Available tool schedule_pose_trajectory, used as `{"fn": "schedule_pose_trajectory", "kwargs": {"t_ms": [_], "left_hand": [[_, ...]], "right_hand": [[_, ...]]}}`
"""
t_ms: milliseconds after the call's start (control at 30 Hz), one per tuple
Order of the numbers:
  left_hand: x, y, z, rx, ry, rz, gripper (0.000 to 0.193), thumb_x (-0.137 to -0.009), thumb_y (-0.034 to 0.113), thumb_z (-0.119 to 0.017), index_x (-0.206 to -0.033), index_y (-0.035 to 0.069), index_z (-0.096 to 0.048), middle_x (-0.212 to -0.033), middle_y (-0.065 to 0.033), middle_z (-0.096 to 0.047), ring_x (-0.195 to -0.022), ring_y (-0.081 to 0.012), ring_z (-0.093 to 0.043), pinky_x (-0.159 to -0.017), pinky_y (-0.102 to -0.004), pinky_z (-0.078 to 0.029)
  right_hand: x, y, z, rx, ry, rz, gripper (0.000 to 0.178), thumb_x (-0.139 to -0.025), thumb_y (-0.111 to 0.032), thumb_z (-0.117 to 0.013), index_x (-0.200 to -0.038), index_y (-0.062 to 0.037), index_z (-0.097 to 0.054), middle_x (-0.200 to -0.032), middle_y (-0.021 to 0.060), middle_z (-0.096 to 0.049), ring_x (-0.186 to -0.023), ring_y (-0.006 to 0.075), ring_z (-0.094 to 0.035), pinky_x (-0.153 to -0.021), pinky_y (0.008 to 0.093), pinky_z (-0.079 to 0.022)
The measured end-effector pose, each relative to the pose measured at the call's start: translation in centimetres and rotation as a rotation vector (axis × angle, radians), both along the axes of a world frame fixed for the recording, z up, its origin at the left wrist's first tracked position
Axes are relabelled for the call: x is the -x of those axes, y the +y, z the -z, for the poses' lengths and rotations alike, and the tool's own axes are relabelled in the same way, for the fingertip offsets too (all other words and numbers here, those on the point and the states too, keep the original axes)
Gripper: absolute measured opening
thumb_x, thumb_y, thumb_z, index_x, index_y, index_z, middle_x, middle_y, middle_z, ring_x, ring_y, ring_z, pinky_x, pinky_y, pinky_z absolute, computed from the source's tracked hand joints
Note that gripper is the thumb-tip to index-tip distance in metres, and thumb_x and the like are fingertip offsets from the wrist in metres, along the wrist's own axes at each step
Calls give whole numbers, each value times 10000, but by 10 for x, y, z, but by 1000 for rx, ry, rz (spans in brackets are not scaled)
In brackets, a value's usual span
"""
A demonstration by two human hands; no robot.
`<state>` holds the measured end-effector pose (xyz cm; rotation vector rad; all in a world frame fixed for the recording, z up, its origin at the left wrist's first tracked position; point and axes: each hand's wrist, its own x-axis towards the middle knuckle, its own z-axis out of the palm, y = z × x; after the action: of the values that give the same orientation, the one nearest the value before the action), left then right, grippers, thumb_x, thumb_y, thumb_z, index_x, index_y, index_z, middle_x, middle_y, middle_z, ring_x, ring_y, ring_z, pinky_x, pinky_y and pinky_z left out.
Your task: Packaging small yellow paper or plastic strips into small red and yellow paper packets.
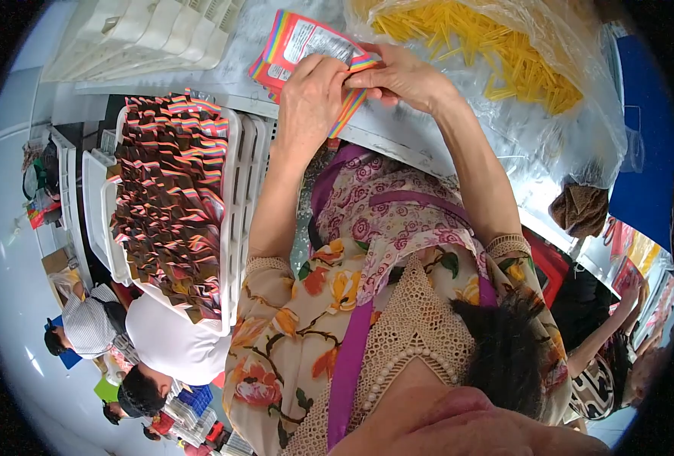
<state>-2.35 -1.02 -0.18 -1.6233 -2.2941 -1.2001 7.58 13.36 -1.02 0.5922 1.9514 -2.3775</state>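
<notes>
A stack of pink printed pouches [295, 47] with rainbow-striped edges lies at the table's near edge, fanned slightly apart. My left hand [312, 99] rests over the pouches with its fingers bent down onto them. From the right, my right hand [398, 76] pinches the striped edge of a pouch between thumb and fingers. The two hands meet at the pouches' right side, and the fingertips of the left are partly hidden. Striped pouch edges also hang below the hands, over the table edge.
Yellow plastic sticks [496, 53] fill a clear bag on the right of the table [249, 45]. White crates [162, 38] stand at the far left. Beside my left arm, a white crate [232, 190] holds many filled striped pouches. A brown cloth [580, 209] lies at right; other people work nearby.
</notes>
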Motion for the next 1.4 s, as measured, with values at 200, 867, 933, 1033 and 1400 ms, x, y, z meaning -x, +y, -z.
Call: {"fn": "schedule_pose_trajectory", "kwargs": {"t_ms": [200,867,933,1033,1400], "left_hand": [[-7,8,-10,-32,-304,9,55,-786,-27,-611,-841,-22,-608,-786,-135,-622,-654,-250,-629,-605,-324,-496],[-5,10,-30,86,-427,-105,106,-789,90,-621,-782,-14,-604,-684,-113,-629,-585,-204,-617,-583,-316,-484],[-7,7,-41,67,-383,-94,104,-790,88,-622,-780,-13,-602,-690,-113,-626,-586,-199,-615,-582,-318,-483],[-6,-2,-50,21,-301,-197,81,-769,57,-614,-765,-20,-590,-705,-132,-617,-623,-253,-619,-592,-349,-486],[74,-159,-98,327,478,-392,230,-706,191,-682,-898,65,-681,-759,-158,-613,-751,-330,-614,-671,-393,-493]], "right_hand": [[-10,-13,-17,-307,22,188,653,-864,-247,-669,-1368,3,-337,-808,39,-615,-580,81,-530,-443,244,-381],[-2,-13,-36,86,668,815,331,-967,-211,-517,-1201,22,-491,-1157,139,-588,-1017,180,-592,-883,297,-480],[-11,-9,-36,0,698,793,303,-952,-191,-545,-1164,23,-513,-1071,126,-628,-898,170,-629,-828,279,-505],[-18,-9,-32,-47,538,788,270,-937,-171,-561,-1143,1,-538,-960,78,-649,-841,149,-618,-795,269,-499],[-58,3,-13,-422,228,522,324,-934,-156,-542,-1200,29,-551,-1088,100,-620,-889,141,-576,-825,288,-492]]}}
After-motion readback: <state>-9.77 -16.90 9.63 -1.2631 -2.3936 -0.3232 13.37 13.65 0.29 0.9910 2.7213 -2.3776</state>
